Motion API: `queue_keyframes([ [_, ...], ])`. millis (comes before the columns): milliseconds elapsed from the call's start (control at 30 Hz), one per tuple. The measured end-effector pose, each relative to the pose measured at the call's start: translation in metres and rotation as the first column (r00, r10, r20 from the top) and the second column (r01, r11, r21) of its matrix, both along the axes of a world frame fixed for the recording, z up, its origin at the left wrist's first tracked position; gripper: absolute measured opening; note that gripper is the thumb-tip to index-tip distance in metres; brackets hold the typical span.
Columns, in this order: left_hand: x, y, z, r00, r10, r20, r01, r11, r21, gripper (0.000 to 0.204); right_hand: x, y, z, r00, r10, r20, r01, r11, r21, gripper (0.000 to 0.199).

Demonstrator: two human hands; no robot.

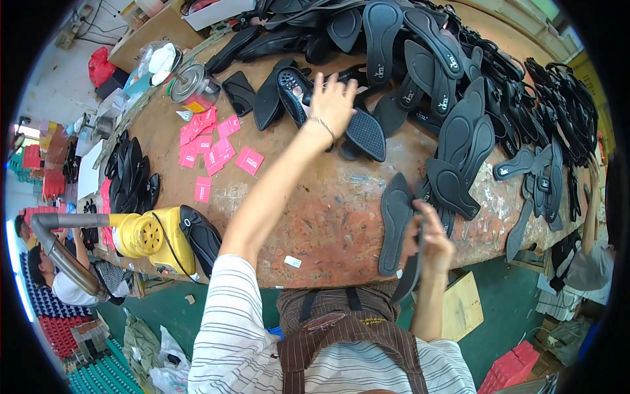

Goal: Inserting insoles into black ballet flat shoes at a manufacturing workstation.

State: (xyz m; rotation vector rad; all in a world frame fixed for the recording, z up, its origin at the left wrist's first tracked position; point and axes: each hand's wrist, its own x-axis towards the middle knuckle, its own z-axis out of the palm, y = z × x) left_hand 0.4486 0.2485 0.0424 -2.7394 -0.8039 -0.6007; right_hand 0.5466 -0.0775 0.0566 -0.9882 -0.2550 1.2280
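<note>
My left hand reaches out over the far middle of the table, fingers spread. Just right of it lies a black shoe sole with a textured surface; to its left is another sole with a dotted rim. Whether the palm touches either one I cannot tell. Near the front edge my right hand is closed around a thin black insole, which is seen nearly edge-on and hangs past the table edge. Beside it a dark grey insole lies flat on the table.
Piles of black insoles and strappy sandals cover the right and far side. Pink cards are scattered left of centre, near a tin can. A yellow machine with a pipe stands at the front left. Other people are at the sides.
</note>
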Motion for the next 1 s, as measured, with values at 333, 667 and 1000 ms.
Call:
queue_keyframes([
  [333,-0.171,-0.200,0.073,0.744,0.576,0.339,-0.080,0.581,-0.810,0.010,-0.033,-0.002,-0.043,0.964,0.267,0.010,-0.261,0.947,-0.186,0.059],
  [667,-0.165,-0.288,-0.020,0.841,0.413,0.350,0.192,0.377,-0.906,0.064,-0.070,0.014,0.002,0.041,0.162,0.986,-0.303,0.942,-0.142,0.041],
  [1000,-0.279,-0.227,-0.068,0.512,0.803,0.304,0.030,0.336,-0.941,0.036,-0.170,0.060,-0.056,-0.088,0.131,0.988,-0.458,0.875,-0.156,0.029],
])
